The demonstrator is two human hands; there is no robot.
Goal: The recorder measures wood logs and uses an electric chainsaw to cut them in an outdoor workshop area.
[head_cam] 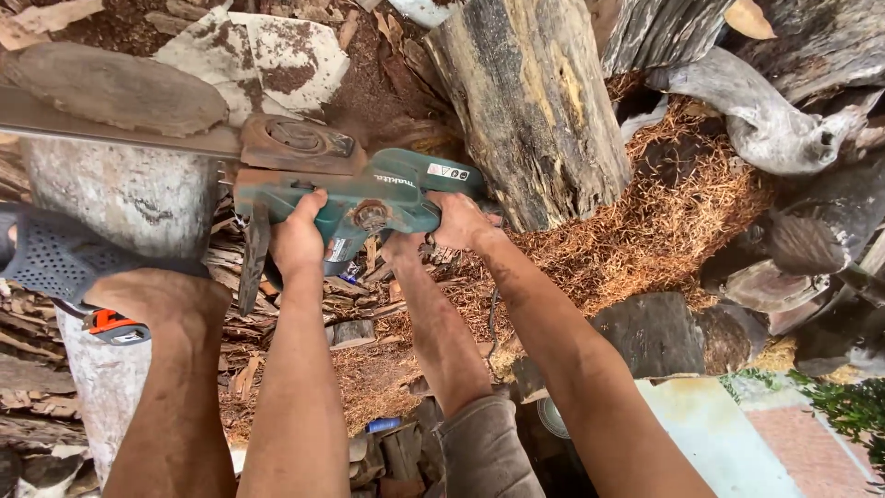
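Both hands clenched on teal chainsaw [369,198], left hand [297,242], right hand [458,221], white label on top

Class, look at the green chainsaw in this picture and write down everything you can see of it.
The chainsaw has a worn teal-green plastic body with a rusty brown side cover, scuffed and dusty with sawdust. Its flat grey metal bar runs out to the left edge of the picture, lying level across the pale upright log just under a cut wooden slab. The left hand grips the front of the body from below; the right hand grips the rear handle. A dark hand guard hangs down beside the left hand.
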